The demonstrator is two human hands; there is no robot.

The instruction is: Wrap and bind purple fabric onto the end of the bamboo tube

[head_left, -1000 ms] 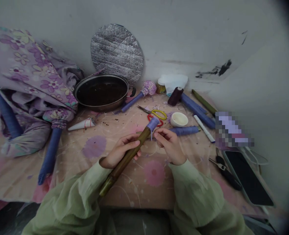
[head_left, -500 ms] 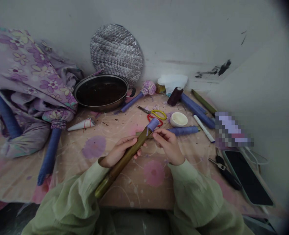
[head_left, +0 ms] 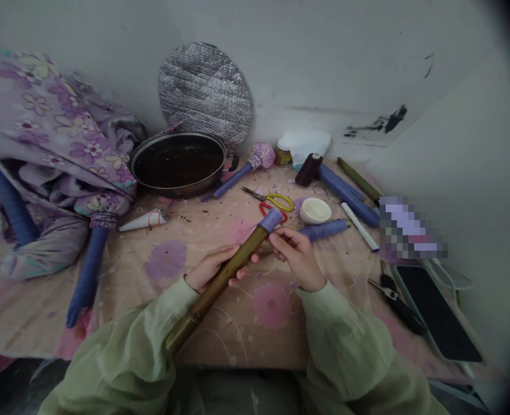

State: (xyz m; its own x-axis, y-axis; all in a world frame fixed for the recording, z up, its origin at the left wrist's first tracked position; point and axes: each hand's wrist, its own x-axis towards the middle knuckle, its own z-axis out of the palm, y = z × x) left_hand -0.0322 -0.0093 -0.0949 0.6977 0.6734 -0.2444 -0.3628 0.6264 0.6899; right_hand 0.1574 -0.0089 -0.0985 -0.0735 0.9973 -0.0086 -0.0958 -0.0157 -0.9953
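My left hand (head_left: pixel 214 267) is closed around a greenish-brown bamboo stick (head_left: pixel 225 278), which lies tilted across the middle, its lower end over my left sleeve. Light purple cloth (head_left: pixel 272 219) wraps the stick's upper end. Just beside that wrapped end, my right hand (head_left: pixel 302 253) has thumb and fingers pinched together; what is between them is too small to make out. Behind the right fingers lies a stick wound in purple (head_left: pixel 326 229). Red-and-yellow-handled scissors (head_left: pixel 276 203) rest beyond the wrapped end, near a small white bowl (head_left: pixel 315 211).
A dark pan (head_left: pixel 179 164) stands at the back left, beside flowered cloth (head_left: pixel 77 127) and a purple-wrapped stick (head_left: pixel 88 276). Toward the back right are a dark thread spool (head_left: pixel 309 170) and a white marker (head_left: pixel 359 226). Keys (head_left: pixel 389 293) and a phone (head_left: pixel 439 314) lie right.
The bamboo stick has turned in my left hand, and the loose purple strand below its wrap no longer shows. My left hand has shifted slightly right; my right hand stays almost in place.
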